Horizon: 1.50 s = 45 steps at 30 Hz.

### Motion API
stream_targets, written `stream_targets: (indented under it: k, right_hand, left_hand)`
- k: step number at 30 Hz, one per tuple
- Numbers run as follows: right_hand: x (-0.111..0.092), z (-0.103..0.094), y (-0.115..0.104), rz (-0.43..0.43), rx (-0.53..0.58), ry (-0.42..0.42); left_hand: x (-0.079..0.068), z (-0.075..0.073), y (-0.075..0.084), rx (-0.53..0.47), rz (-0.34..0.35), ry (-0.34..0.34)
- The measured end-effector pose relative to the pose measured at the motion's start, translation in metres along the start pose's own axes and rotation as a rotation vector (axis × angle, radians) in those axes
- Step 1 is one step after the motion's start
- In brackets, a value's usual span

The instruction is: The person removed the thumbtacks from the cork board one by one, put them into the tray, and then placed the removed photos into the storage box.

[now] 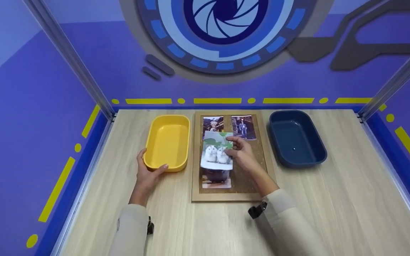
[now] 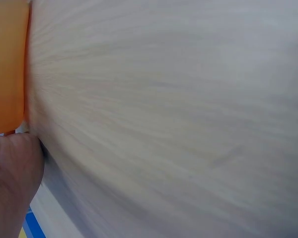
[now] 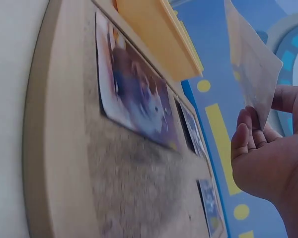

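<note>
My left hand (image 1: 148,176) holds the near left corner of a yellow tray (image 1: 169,142), thumb on the front rim and fingers along the left side. In the left wrist view the tray wall (image 2: 7,69) shows orange beside the hand. Between thumb and fingers, my right hand (image 1: 243,154) pinches a photo (image 1: 213,142) of two white hamsters by its right edge. That photo is raised over a wood-framed cork board (image 1: 249,177); its pale back (image 3: 256,64) faces the right wrist camera. It overlaps a photo of a dark pot (image 1: 216,179) on the board.
Two more photos lie at the board's far end: one at the left (image 1: 213,123), one of a person (image 1: 243,127) at the right. A navy tray (image 1: 290,137) stands right of the board. Purple panels (image 1: 84,57) wall in the wooden table (image 1: 333,199).
</note>
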State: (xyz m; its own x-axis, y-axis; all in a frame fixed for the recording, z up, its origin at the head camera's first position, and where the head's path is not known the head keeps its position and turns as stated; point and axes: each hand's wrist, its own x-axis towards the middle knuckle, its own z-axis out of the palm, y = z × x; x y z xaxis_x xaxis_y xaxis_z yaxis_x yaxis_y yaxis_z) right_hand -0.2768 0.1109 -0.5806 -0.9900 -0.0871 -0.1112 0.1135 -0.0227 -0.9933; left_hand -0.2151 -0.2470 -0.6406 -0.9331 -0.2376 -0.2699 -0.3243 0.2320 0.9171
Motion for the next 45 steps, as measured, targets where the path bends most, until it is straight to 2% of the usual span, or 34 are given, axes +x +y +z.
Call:
stream_targets:
  k: [7, 12, 17, 24, 33, 40, 45]
  right_hand:
    - [0.011, 0.028, -0.003, 0.023, 0.075, -0.060]
    - [0.022, 0.044, 0.000, 0.022, 0.095, -0.057]
    - [0.028, 0.055, 0.002, 0.016, 0.031, -0.062]
    - [0.029, 0.073, 0.008, 0.052, 0.038, -0.074]
    - [0.035, 0.096, 0.015, 0.019, -0.084, -0.085]
    - [0.039, 0.109, 0.011, 0.018, -0.104, -0.124]
    - [0.043, 0.116, 0.007, 0.023, -0.171, -0.138]
  left_hand:
    - [0.001, -0.001, 0.001, -0.003, 0.007, 0.008]
    - [0.000, -0.001, 0.002, -0.049, 0.043, -0.018]
    - [0.000, 0.001, -0.001, -0.057, 0.078, -0.016]
    - [-0.001, 0.002, -0.001, -0.038, 0.038, -0.005]
    - [0.000, 0.002, 0.000, -0.038, 0.014, -0.008]
    - [0.001, 0.002, -0.001, -0.034, 0.040, -0.003]
    - [0.003, 0.003, 0.000, -0.023, 0.039, 0.007]
